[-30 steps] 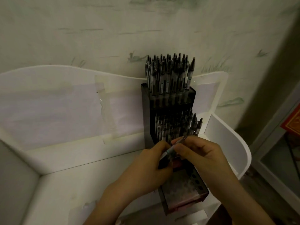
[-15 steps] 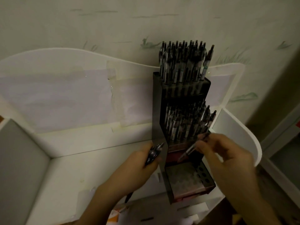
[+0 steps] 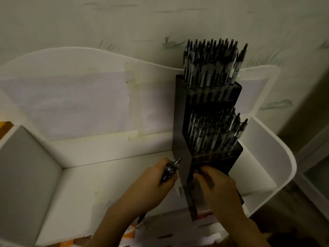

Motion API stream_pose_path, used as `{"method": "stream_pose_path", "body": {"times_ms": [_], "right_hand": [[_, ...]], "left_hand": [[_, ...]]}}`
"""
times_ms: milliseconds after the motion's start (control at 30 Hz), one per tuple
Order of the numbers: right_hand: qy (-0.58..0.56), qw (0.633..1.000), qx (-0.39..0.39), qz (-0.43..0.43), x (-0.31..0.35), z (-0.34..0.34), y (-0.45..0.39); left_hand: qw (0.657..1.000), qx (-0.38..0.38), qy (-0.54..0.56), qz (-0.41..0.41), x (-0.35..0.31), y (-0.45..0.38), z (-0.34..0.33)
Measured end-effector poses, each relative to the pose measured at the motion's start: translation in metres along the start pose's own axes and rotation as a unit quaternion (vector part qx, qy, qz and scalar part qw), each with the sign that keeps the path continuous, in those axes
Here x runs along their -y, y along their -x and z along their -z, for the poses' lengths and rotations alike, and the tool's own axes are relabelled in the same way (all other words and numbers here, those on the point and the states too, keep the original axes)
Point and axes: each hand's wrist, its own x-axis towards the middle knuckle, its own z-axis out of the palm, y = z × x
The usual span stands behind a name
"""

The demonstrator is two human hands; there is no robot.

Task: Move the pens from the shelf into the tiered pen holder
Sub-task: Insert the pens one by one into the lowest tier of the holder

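A black tiered holder [image 3: 179, 122] stands on the white shelf [image 3: 89, 175], right of its middle and against the shelf's back wall. Its top tier is packed with upright pens [image 3: 211, 65], and the middle tier holds another dense cluster [image 3: 215, 134]. The lowest, nearest tier is mostly hidden under the right hand.

The left hand [image 3: 154, 180] sits just left of the holder, above the shelf floor. Its fingers are curled round a small bundle of pens [image 3: 170, 169], the tips sticking out towards the far right, close to the holder's side wall.

The right hand [image 3: 215, 184] reaches over the lowest tier, knuckles up, fingers bent down together at the tier's far edge. A thin dark shape shows at its fingertips [image 3: 196, 175], but the dim, blurred view does not let me tell whether it is a pen in a pinch.

The shelf has a grey left side panel [image 3: 26, 166] and a curved white right wall [image 3: 277, 157]. Pale sheets are taped to the back wall [image 3: 71, 104]. Behind it all is a light wall with faint green marks [image 3: 160, 24]. Below the near edge of the shelf lie white papers and something orange [image 3: 130, 232].
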Motion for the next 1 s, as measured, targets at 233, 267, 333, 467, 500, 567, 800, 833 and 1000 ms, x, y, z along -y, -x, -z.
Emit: {"method": "stream_pose_path", "body": {"times_ms": [233, 267, 333, 467, 500, 567, 800, 833, 1000], "right_hand": [[-0.004, 0.998, -0.022, -0.056, -0.007, -0.012, 0.003], [-0.005, 0.998, -0.027, -0.058, -0.007, -0.012, 0.003], [0.0, 0.998, -0.03, -0.055, -0.008, -0.012, 0.002], [0.013, 0.999, -0.027, -0.044, -0.009, -0.01, 0.0], [0.014, 0.998, -0.026, -0.047, -0.008, -0.009, -0.001], [0.004, 0.998, -0.014, -0.057, -0.006, -0.006, -0.001], [-0.068, 0.995, -0.038, -0.068, 0.034, 0.031, 0.003], [-0.094, 0.993, -0.035, -0.069, 0.042, 0.035, 0.005], [-0.241, 0.955, 0.051, -0.163, 0.067, 0.038, 0.005]], "left_hand": [[1.0, -0.001, 0.002, 0.004, 0.0, -0.001, -0.002], [1.0, -0.001, 0.001, 0.003, -0.001, -0.001, -0.003], [1.0, 0.001, 0.005, 0.002, -0.002, -0.002, -0.005], [1.0, 0.01, 0.006, -0.003, -0.005, -0.005, -0.009], [1.0, 0.01, 0.007, -0.006, -0.006, -0.005, -0.01], [1.0, 0.009, 0.013, -0.009, -0.008, -0.006, -0.011], [1.0, 0.024, 0.004, -0.005, -0.009, -0.006, -0.017], [1.0, 0.028, 0.0, -0.004, -0.01, -0.006, -0.018], [0.999, 0.042, 0.013, -0.009, -0.016, -0.007, -0.026]]}}
